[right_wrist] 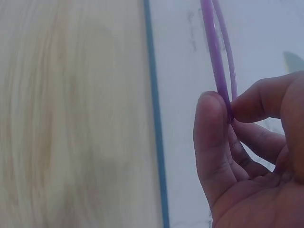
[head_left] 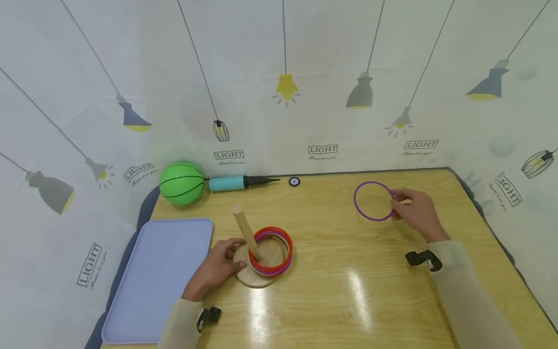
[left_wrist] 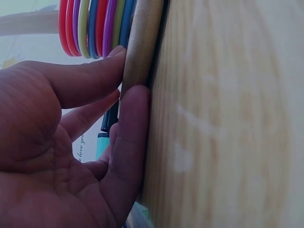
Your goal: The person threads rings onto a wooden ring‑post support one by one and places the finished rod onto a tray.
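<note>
A purple ring (head_left: 358,207) hangs above the right part of the table, pinched at its right side between thumb and fingers of my right hand (head_left: 416,213). The right wrist view shows the same purple ring (right_wrist: 216,52) at the fingertips. On the left, my left hand (head_left: 216,266) grips the edge of a round wooden base (head_left: 253,280) with an upright wooden peg (head_left: 244,225). Several stacked rings (head_left: 291,252), red on top, encircle the peg's foot. Red, purple, yellow-green and blue rings (left_wrist: 99,28) show in the left wrist view, just above the base's edge (left_wrist: 142,42).
A pale blue tray (head_left: 159,278) lies left of the stand. Along the back stand a green ball (head_left: 181,183), a turquoise hand pump (head_left: 228,182) with a black nozzle, and a small dark round disc (head_left: 294,181). A printed curtain (head_left: 322,116) surrounds the wooden table (head_left: 331,291).
</note>
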The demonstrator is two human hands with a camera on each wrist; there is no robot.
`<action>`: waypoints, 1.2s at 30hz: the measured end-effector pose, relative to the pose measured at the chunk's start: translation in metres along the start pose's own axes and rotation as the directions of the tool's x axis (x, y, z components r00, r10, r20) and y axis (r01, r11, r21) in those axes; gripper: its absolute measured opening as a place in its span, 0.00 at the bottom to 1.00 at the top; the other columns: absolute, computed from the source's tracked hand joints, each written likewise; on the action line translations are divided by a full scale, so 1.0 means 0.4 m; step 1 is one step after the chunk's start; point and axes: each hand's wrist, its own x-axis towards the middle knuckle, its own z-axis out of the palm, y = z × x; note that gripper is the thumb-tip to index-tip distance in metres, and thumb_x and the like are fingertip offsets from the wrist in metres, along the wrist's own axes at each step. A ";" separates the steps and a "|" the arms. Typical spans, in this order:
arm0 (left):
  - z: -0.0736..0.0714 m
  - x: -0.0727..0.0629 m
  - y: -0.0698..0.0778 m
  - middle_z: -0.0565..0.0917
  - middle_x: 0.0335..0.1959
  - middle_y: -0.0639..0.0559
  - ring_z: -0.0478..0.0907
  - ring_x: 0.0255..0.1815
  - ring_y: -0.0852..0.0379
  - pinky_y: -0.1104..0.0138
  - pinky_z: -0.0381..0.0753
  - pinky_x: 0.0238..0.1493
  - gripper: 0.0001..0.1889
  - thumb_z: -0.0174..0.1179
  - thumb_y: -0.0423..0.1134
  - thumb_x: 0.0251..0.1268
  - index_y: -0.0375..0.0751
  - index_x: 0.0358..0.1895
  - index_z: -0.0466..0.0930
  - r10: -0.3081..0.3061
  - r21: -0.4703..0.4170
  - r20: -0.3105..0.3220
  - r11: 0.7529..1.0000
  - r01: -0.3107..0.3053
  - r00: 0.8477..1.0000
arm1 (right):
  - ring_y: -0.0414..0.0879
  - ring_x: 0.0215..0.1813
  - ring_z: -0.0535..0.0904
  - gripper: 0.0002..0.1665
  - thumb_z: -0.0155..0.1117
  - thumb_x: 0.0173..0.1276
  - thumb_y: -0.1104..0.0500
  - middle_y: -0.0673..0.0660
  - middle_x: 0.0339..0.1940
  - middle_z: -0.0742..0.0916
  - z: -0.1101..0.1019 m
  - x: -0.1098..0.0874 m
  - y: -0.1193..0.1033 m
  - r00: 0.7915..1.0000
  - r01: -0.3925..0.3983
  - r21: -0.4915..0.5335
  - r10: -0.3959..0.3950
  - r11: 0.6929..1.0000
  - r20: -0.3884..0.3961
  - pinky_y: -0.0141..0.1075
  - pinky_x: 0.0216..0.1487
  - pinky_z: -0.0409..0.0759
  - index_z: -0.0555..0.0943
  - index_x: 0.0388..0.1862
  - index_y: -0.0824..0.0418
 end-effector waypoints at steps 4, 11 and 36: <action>-0.002 0.000 0.004 0.80 0.53 0.42 0.81 0.48 0.52 0.60 0.80 0.49 0.29 0.74 0.33 0.65 0.50 0.69 0.80 0.010 -0.010 -0.001 1.000 -0.010 1.000 | 0.41 0.33 0.90 0.26 0.61 0.81 0.58 0.72 0.52 0.82 0.011 -0.014 -0.048 1.000 0.013 0.073 -0.014 0.997 0.018 0.41 0.39 0.90 0.78 0.70 0.71; -0.006 -0.002 0.007 0.80 0.54 0.42 0.81 0.49 0.52 0.60 0.80 0.50 0.29 0.74 0.34 0.65 0.49 0.69 0.79 0.005 -0.009 0.004 1.000 -0.005 1.000 | 0.44 0.34 0.91 0.26 0.62 0.81 0.58 0.68 0.51 0.82 0.038 -0.040 -0.149 0.997 0.046 0.109 -0.051 0.993 0.049 0.41 0.40 0.90 0.78 0.72 0.69; -0.009 0.002 0.007 0.80 0.53 0.39 0.83 0.47 0.52 0.63 0.82 0.45 0.29 0.74 0.32 0.66 0.46 0.70 0.78 0.024 -0.063 0.038 0.998 -0.022 0.999 | 0.44 0.29 0.89 0.21 0.65 0.77 0.67 0.60 0.46 0.85 0.218 -0.146 -0.466 0.958 0.230 0.590 -0.288 0.774 0.003 0.44 0.35 0.90 0.81 0.66 0.69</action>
